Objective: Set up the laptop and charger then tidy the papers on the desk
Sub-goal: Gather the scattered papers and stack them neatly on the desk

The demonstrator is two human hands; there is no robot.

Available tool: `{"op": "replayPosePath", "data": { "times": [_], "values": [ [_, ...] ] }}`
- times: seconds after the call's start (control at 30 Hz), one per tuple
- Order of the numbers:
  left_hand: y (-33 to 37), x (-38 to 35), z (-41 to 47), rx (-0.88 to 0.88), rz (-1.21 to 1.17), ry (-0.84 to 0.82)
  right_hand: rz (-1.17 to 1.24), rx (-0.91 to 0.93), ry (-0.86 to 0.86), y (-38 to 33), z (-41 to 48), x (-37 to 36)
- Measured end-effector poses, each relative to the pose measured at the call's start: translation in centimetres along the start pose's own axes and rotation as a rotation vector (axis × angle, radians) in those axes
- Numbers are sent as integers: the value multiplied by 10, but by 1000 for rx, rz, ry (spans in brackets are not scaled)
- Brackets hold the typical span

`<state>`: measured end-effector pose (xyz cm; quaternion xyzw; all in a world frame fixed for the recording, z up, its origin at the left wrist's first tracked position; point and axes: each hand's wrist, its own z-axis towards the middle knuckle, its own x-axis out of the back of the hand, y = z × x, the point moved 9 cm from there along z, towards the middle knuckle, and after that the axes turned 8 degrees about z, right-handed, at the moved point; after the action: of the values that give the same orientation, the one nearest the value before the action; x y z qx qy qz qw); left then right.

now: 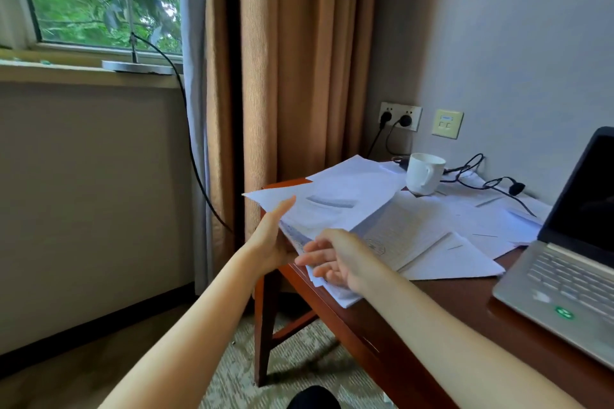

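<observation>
Gathering papers [335, 206] is looking like the current step: sheets are lying fanned left of the laptop [564, 276], overhanging the bench [465, 302] corner. Now the left hand [270, 242] is pinching top sheets; the right hand [339, 259] is hovering, fingers spread. Next move is calling for squaring the stack.

Glossy reddish wood desk [415, 315], matt white papers [349, 206], glazed ceramic mug [423, 174], brushed silver metal laptop [564, 279], woven tan curtain [299, 60]

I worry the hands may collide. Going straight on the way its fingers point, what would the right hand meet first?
Probably the left hand, which holds the papers at the desk corner; the right hand points toward it. Depth is unclear, so the papers might come first.
</observation>
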<state>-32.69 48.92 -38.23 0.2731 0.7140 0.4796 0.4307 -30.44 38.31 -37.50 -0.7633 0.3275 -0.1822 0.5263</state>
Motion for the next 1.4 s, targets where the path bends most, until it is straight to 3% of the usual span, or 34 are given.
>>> {"op": "replayPosePath", "data": {
  "times": [0.17, 0.3, 0.43, 0.57, 0.77, 0.87, 0.93, 1.0, 1.1, 1.27, 1.4],
  "values": [
    [2, 13, 3, -10, 343, 213, -99, 46, 34, -4, 0, -2],
    [20, 13, -3, -103, 333, 268, 0, 118, 124, -17, 0, 29],
    [40, 15, -5, -187, 284, 309, 155, 297, 374, -43, 4, 98],
    [65, 11, -2, -303, 265, 341, 26, 492, 628, -84, -16, 168],
    [110, -29, -3, -543, 402, 295, -100, 589, 632, -132, -32, 224],
    [122, -43, 0, -621, 412, 291, -30, 603, 615, -137, -34, 239],
    [126, -50, 2, -656, 371, 293, 45, 606, 694, -134, -39, 256],
    [127, -54, 3, -675, 307, 297, 122, 582, 742, -125, -41, 274],
    [127, -57, 12, -684, 257, 249, 152, 484, 600, -106, -28, 277],
    [123, -67, 31, -639, 320, 103, 189, 596, 572, -106, -31, 281],
    [113, -68, 40, -609, 382, 107, 138, 543, 491, -93, -26, 279]
  ]
}}
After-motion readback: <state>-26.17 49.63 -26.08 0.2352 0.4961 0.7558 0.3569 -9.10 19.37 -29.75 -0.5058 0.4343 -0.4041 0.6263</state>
